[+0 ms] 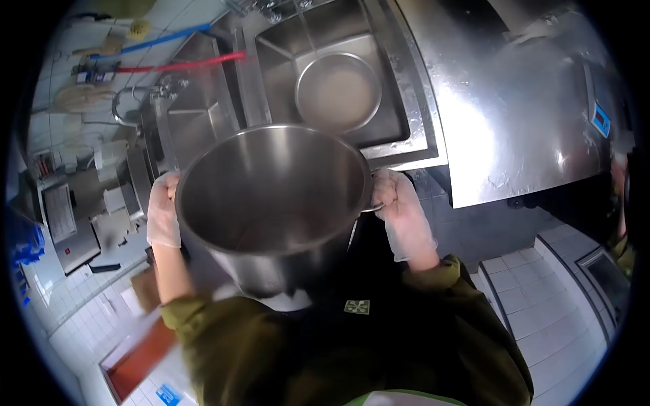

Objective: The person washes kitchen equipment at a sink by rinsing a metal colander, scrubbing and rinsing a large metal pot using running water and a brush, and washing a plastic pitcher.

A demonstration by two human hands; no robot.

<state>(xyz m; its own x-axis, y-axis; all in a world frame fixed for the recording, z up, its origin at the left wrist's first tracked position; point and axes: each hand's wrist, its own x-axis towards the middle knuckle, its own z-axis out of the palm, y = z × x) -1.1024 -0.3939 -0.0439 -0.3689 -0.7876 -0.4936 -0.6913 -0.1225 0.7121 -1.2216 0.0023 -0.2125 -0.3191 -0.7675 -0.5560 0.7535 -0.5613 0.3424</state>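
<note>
A large, deep steel pot (pixel 271 189) is held up in front of my body, its wide mouth facing me and nothing plain to see inside. My left hand (pixel 164 203), in a clear glove, is closed at the pot's left side, where the handle is hidden. On the right side my right hand (pixel 399 206), gloved too, is wrapped round the loop handle. Just beyond the pot's rim, a round metal bowl (pixel 338 91) with cloudy liquid sits in the steel sink (pixel 399 115).
A steel worktop (pixel 521 128) lies to the right, with a blue-framed display (pixel 599 118) at its far side. Left of the sink are a second basin (pixel 196 125), a faucet (pixel 125 105) and a red hose-like bar (pixel 183 64). Part of another person's arm (pixel 619 196) shows at the right edge.
</note>
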